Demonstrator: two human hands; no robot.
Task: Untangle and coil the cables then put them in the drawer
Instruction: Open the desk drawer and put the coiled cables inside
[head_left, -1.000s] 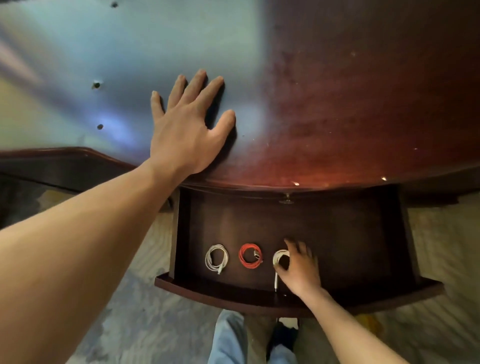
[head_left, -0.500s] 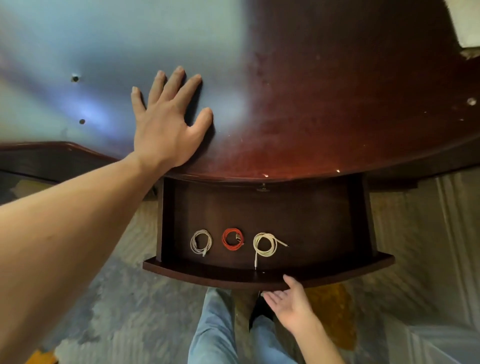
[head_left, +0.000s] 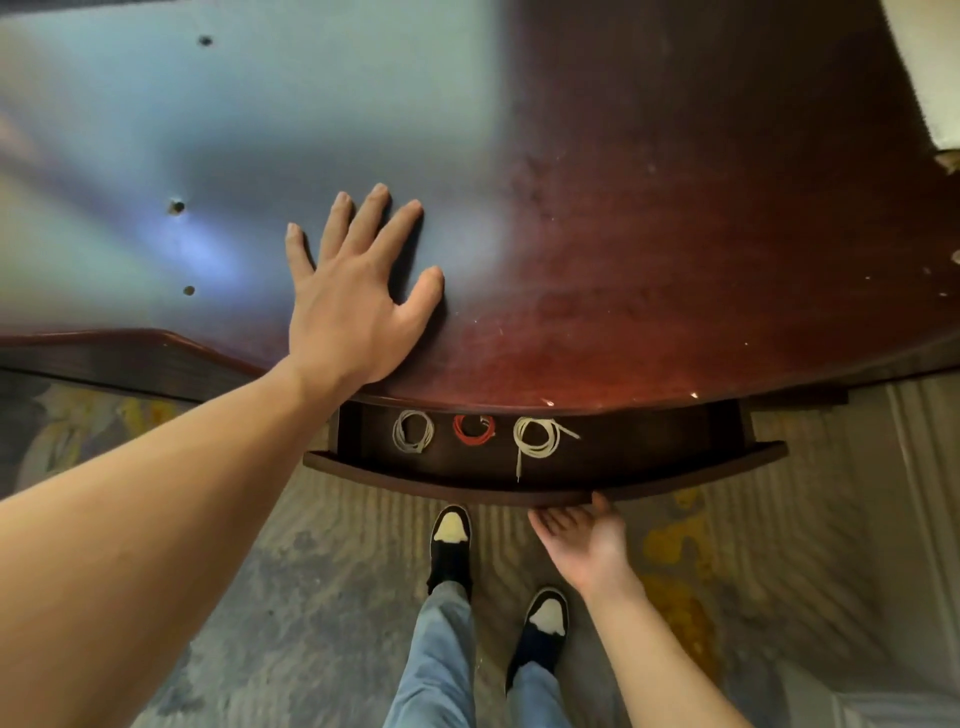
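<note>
The drawer (head_left: 545, 486) now shows only a narrow strip under the desk (head_left: 649, 234), far less than half a second ago. The right hand (head_left: 582, 538) has come up under its curved front, fingers straight and touching it. Inside lie the grey cable (head_left: 413, 431) left, red cable (head_left: 472, 429) middle, white cable (head_left: 537, 439) right, all coiled. The left hand (head_left: 353, 306) stays flat and spread on the desk.

One wide-angle view from the person's head — it looks steeply down over the table (head_left: 649, 234), close in. The drawer (head_left: 545, 491) sits lower centre, shoes on the floor at the bottom.
</note>
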